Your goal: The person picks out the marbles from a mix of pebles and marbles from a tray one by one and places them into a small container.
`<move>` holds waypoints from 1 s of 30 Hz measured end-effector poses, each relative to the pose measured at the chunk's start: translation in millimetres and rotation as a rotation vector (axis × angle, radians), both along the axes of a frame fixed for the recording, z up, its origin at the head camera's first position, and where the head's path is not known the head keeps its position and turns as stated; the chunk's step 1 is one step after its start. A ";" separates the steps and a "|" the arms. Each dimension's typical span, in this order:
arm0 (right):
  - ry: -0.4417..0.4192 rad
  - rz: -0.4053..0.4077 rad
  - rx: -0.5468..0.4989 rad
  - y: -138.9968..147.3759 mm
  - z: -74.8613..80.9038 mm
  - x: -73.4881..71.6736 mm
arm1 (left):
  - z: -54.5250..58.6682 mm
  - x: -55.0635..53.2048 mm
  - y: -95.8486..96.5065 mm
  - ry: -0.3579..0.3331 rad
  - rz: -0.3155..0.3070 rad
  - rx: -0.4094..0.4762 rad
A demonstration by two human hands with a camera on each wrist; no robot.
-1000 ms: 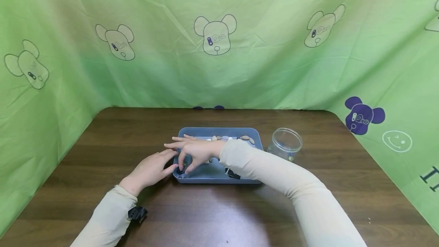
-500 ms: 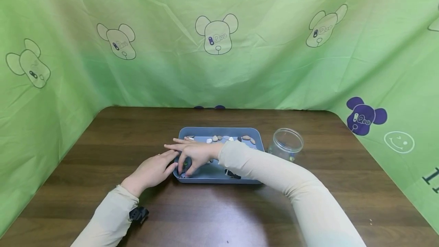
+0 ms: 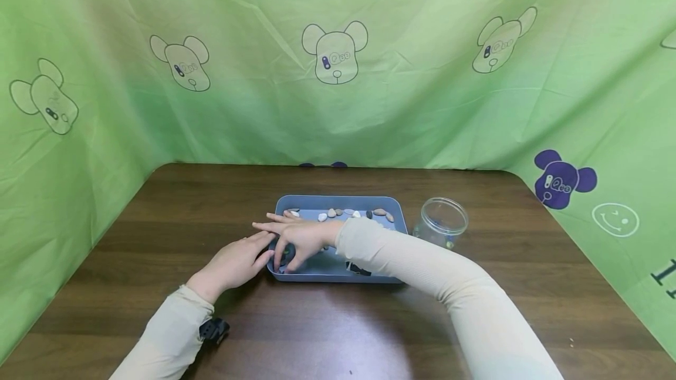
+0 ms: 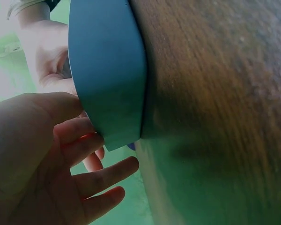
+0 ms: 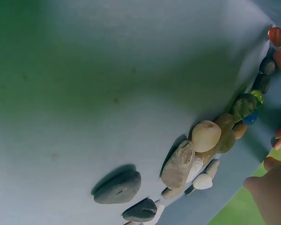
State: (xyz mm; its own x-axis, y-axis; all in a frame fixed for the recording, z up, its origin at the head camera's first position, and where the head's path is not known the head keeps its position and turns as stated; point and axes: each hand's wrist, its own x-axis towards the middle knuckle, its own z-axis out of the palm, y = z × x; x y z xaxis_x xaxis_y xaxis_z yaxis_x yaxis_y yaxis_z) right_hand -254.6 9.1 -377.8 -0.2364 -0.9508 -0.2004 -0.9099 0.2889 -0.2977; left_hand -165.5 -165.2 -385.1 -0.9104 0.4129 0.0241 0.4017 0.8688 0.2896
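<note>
My left hand [image 3: 232, 263] rests at the left end of a blue-grey tray [image 3: 338, 278], its fingers extended. In the left wrist view its thumb and fingertips are right at the rim of the tray wall [image 4: 107, 70]. My right hand [image 3: 306, 239] reaches across into the tray's left end. Its thumb and index finger bend down toward the near left corner, beside dark stones [image 3: 287, 254]. The right wrist view shows a row of pebbles [image 5: 206, 136] and glass marbles [image 5: 256, 98] along the wall. I cannot tell whether the right fingertips pinch anything.
Right of the tray stands a clear glass jar [image 3: 442, 224] with a few small coloured things low inside. More stones [image 3: 379, 212] lie along the tray's far wall. The wooden table [image 3: 317, 327] meets a green printed cloth [image 3: 338, 122] behind and at the sides.
The right index fingertip has shifted slightly down toward the near corner, and more of the far stones show. The left hand stays at the tray's left end.
</note>
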 end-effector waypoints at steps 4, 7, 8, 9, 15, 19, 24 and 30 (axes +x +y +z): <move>-0.006 -0.011 -0.009 0.6 1.3 0.2 | 0.7 0.3 0.3 0.008 -0.006 0.009; -0.010 -0.017 -0.007 0.9 2.4 0.3 | 1.6 0.9 0.8 0.014 -0.012 0.011; -0.008 -0.017 -0.005 0.9 2.5 0.3 | 2.0 1.1 1.1 0.013 -0.011 0.012; -0.008 -0.015 -0.004 1.0 2.8 0.3 | 2.2 1.1 1.2 0.013 -0.011 0.012; -0.001 -0.011 -0.013 0.1 0.7 0.2 | 3.2 0.8 1.3 -0.010 -0.003 0.012; 0.011 -0.009 -0.020 -0.8 -1.2 0.2 | 3.1 0.6 0.9 -0.018 -0.003 0.010; 0.024 -0.006 -0.042 -1.0 -3.2 -0.2 | 3.2 1.3 0.6 -0.008 -0.004 0.012; 0.029 -0.026 -0.053 -1.8 -2.8 0.8 | 3.0 1.5 1.3 0.009 -0.006 0.017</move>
State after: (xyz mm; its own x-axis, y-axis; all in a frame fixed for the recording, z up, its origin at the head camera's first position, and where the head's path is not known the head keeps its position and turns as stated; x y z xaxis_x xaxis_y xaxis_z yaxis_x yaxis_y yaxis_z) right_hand -253.8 7.2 -380.6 -0.2665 -0.9532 -0.1427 -0.9107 0.2975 -0.2867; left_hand -164.0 -163.8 -382.0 -0.9075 0.4181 0.0394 0.4099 0.8613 0.3004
